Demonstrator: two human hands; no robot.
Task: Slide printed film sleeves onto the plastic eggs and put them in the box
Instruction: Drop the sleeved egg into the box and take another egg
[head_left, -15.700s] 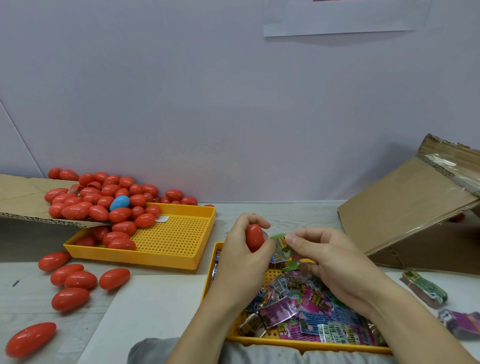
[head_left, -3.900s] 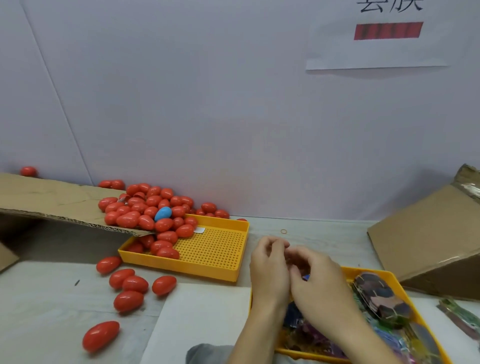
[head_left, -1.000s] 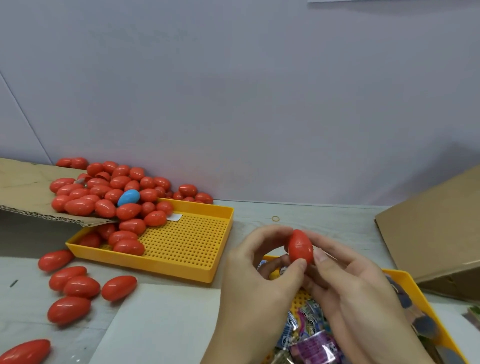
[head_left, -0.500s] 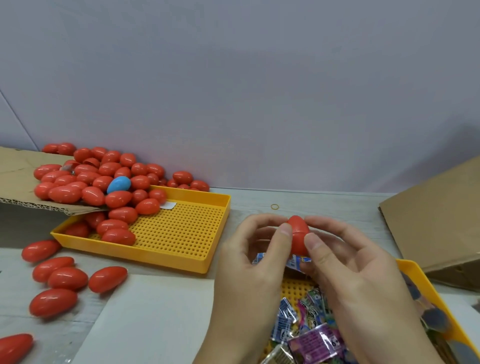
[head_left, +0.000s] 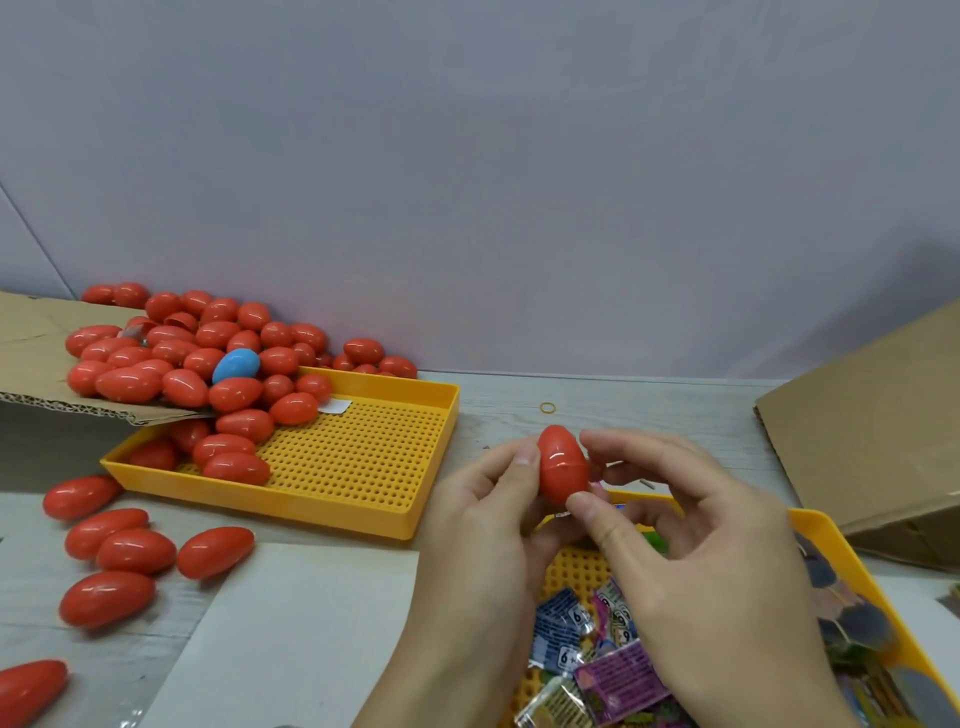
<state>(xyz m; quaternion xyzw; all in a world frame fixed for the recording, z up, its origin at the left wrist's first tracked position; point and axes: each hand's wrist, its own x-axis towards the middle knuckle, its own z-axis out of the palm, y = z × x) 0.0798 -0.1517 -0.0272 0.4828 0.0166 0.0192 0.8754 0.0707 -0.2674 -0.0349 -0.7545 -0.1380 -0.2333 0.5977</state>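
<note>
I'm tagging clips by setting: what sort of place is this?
Probably a small hand-packing workbench: a heap of red eggs spilling into a yellow tray, printed packets in another tray, a cardboard box alongside.

Glossy smooth plastic eggs, perforated matt plastic trays, shiny film packets, rough corrugated cardboard, grained wood table.

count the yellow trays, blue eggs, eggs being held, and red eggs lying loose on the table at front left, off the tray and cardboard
yellow trays: 2
blue egg: 1
held red egg: 1
loose red eggs: 6
total: 10
</note>
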